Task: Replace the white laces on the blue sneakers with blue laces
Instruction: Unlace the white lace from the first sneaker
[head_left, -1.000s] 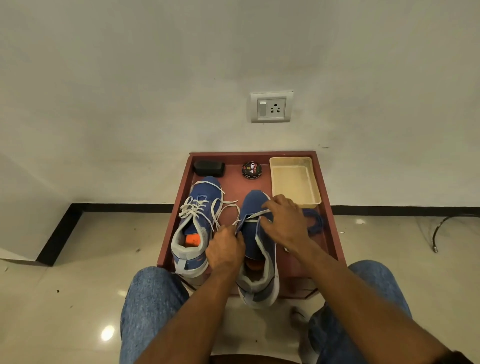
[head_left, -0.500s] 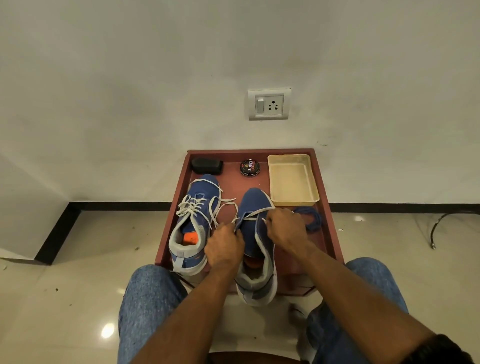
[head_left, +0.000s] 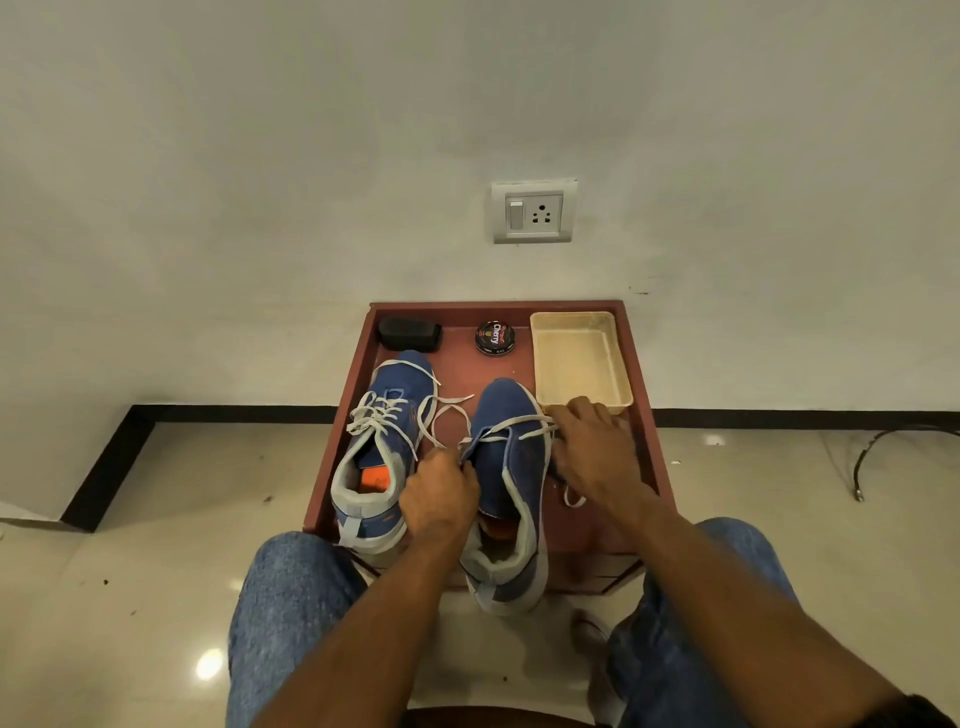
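Note:
Two blue sneakers stand on a small red-brown table (head_left: 647, 447). The left sneaker (head_left: 387, 441) is fully laced with a white lace (head_left: 382, 413). The right sneaker (head_left: 511, 483) has its white lace (head_left: 511, 431) only across the lowest eyelets. My left hand (head_left: 439, 496) pinches the lace end at that shoe's left edge. My right hand (head_left: 597, 452) lies to the shoe's right, fingers closed on the other part of the lace, a loose white loop (head_left: 574, 499) below it. The blue laces are hidden under my right hand.
At the table's back stand a black brush block (head_left: 409, 334), a round shoe polish tin (head_left: 495, 338) and a cream plastic tray (head_left: 579, 364). A wall socket (head_left: 534, 210) is above. My knees in jeans flank the table's near edge. A cable (head_left: 893, 447) lies on the floor at right.
My right hand has moved right, off the right sneaker's tongue, pulling the white lace sideways and covering the blue laces. The left hand stays at the shoe's left edge.

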